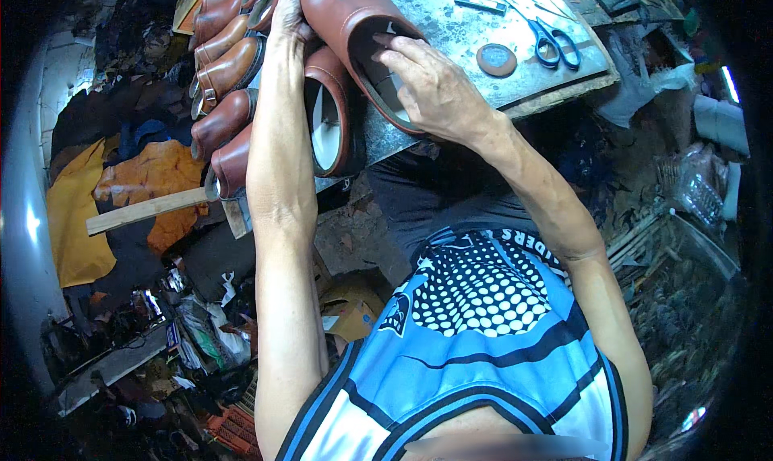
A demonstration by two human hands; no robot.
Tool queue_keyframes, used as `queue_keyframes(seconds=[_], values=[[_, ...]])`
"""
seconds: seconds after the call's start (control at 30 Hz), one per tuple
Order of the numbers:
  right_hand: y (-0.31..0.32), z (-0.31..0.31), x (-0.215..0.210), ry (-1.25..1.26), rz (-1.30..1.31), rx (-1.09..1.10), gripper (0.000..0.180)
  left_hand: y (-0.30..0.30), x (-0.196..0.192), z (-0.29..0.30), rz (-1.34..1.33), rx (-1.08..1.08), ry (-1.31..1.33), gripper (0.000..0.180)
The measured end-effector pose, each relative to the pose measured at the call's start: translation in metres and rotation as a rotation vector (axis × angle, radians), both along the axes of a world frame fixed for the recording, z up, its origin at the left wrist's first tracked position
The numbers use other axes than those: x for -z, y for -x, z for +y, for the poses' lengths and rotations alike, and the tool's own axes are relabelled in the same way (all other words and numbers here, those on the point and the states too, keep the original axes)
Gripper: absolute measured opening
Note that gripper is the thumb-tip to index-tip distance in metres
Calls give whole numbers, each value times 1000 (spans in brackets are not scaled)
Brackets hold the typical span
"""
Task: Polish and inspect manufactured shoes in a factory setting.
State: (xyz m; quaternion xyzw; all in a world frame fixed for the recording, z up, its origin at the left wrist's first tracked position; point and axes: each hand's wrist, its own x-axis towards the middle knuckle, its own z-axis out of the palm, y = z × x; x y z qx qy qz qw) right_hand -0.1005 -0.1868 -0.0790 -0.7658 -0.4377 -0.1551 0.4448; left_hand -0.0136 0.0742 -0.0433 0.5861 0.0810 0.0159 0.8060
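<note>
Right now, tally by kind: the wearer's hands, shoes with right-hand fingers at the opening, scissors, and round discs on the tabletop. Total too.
Hands: 2 (left hand, right hand)
Brown shoe with right-hand fingers at its opening: 1
Dark-handled scissors: 1
Round brown-rimmed disc: 1
Total: 5

Sleeveless blue jersey [471,344], white dots [489,300], dark trousers [451,205]

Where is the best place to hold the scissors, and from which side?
The scissors look best gripped by the blue loops, right hand coming from the near right: the loops lie toward the table's near edge, the blade end points far left.
</note>
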Motion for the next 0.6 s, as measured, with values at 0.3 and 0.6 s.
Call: queue_keyframes(seconds=[0.3,0.6], values=[[2,5,-6,153,-116,-67,23,-14,6,19,-86,49,-42,25],[1,21,-3,209,-197,10,17,1,-9,-16,19,-105,66,21]])
